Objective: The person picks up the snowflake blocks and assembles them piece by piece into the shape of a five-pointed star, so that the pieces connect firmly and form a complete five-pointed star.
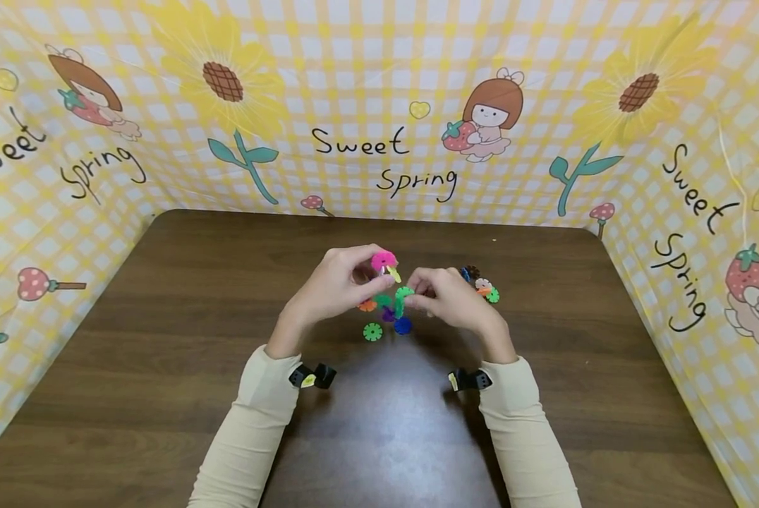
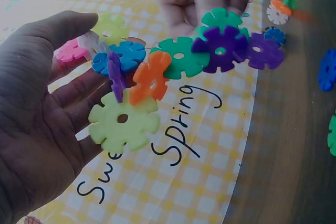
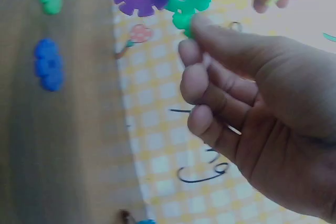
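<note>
My left hand [image 1: 336, 281] pinches one end of a chain of notched plastic discs, near a pink disc [image 1: 384, 260] and a white one. In the left wrist view the chain runs on through a blue disc [image 2: 126, 56], an orange disc [image 2: 151, 78] and a teal disc [image 2: 181, 57] to purple discs. A pale yellow disc [image 2: 123, 120] hangs below it. My right hand [image 1: 458, 300] pinches a green disc [image 3: 183, 22] at the chain's other end, between thumb and forefinger. The chain is held up off the table.
On the wooden table [image 1: 164, 381], a loose green disc [image 1: 372, 331] and a blue disc [image 1: 403, 325] lie below the hands. A small group of joined or heaped discs [image 1: 483, 286] is beyond the right hand. Patterned cloth [image 1: 367, 99] walls the back and sides.
</note>
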`<action>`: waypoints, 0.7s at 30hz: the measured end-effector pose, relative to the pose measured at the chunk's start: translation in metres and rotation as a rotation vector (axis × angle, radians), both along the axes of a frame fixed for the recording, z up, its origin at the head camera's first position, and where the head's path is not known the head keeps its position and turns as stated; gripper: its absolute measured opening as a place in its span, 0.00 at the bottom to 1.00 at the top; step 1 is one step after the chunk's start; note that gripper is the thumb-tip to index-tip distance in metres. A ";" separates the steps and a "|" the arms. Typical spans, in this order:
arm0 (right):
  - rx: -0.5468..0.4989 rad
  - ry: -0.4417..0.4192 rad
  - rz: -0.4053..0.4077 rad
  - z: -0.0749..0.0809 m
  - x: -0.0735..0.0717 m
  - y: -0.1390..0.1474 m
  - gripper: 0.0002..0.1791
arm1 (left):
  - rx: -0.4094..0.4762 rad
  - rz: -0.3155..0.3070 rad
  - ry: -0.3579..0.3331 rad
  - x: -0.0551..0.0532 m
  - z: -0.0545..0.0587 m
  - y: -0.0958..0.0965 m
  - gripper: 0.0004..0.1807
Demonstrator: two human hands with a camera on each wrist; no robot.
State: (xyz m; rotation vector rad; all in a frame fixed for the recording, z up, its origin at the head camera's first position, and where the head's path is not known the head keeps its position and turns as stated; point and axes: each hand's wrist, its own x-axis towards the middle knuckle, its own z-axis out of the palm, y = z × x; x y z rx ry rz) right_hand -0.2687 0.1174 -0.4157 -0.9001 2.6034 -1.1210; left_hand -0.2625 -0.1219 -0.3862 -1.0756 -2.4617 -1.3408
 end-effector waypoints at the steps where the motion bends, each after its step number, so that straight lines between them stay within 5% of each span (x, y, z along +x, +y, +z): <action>1: -0.030 0.011 -0.007 0.004 0.001 0.002 0.04 | 0.024 -0.012 -0.013 0.000 0.001 -0.001 0.09; 11: -0.258 0.112 -0.033 0.032 0.014 0.014 0.03 | 0.114 -0.048 -0.027 0.000 0.004 -0.009 0.10; 21: -0.327 0.102 0.005 0.033 0.016 0.008 0.03 | 0.136 -0.076 -0.063 0.002 0.005 -0.009 0.09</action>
